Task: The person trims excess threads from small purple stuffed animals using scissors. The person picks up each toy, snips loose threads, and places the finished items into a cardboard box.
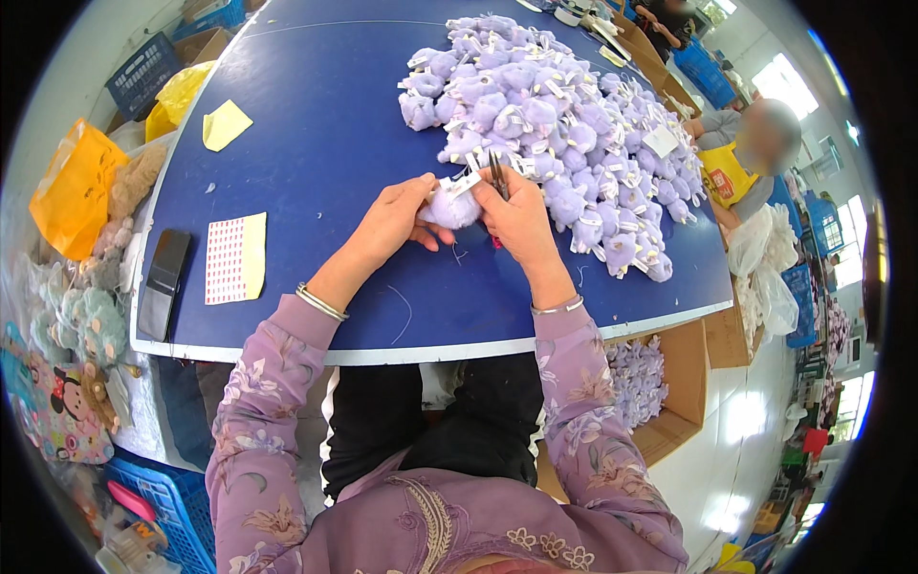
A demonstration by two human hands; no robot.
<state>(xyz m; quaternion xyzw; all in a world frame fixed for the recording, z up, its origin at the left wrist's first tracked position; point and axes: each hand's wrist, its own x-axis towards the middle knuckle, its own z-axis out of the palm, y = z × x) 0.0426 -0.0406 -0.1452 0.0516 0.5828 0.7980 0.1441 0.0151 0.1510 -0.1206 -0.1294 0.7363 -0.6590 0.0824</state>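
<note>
Between my two hands, over the blue table (316, 105), is a small lilac plush toy (449, 208) with a white tag (463, 184). My left hand (400, 212) grips the toy from its left side, fingers closed around it. My right hand (516, 212) is closed around dark thread snips (497, 177), whose blades point away from me. Its thumb and forefinger are also at the tag's right end. A big heap of similar lilac plush toys (535, 105) lies just beyond my hands, spreading to the right.
On the table's left lie a black phone (168, 273), a sticker sheet (229, 258) and a yellow paper (226, 125). Below the right edge stands a cardboard box (681, 383) holding more lilac toys. Another person (751, 153) sits past the right edge. Plush toys and bags crowd the left.
</note>
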